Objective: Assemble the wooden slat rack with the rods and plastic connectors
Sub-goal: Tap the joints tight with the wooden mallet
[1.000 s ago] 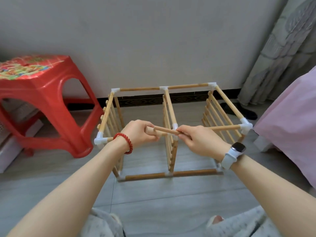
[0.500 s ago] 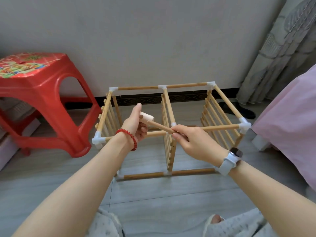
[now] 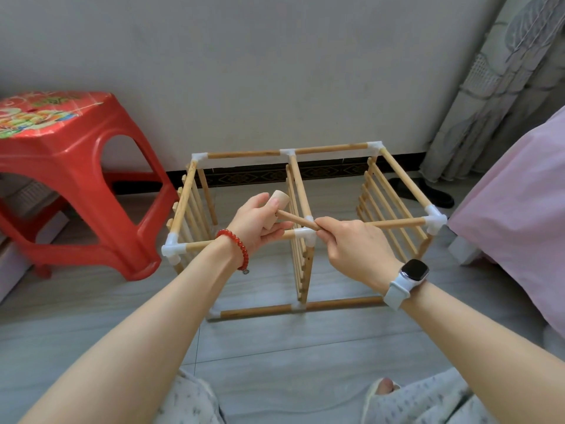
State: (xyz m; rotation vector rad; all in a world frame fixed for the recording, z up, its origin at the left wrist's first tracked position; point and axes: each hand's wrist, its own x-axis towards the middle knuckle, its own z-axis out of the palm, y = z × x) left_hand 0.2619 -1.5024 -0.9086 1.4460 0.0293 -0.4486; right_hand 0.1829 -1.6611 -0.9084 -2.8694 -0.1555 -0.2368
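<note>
Only the head view here, so we'll place everything off the middle connector (image 3: 305,234) on the near top rail, the white plastic tee where the centre slat panel (image 3: 301,270) meets the front rods.

The rack (image 3: 293,228) stands on the floor in front of us against the wall, and from here all the rods and corner pieces look seated. We've got a small wooden mallet (image 3: 276,209) in play. Our left hand (image 3: 256,221), just left of the middle connector, has its fingers curled around the mallet head, probably just steadying it while the grip gets sorted. Our right hand (image 3: 351,246), just right of the connector, has fingers and thumb pinched on the handle end, which lies right above the tee.

Our guess is the mallet sits there because that tee is the joint to tap down next, and both hands are on it so the right can slide into a proper swinging grip.

Left of the rack there's a red plastic stool (image 3: 70,166); to the right, pink bedding (image 3: 519,203) and a curtain (image 3: 504,87).
</note>
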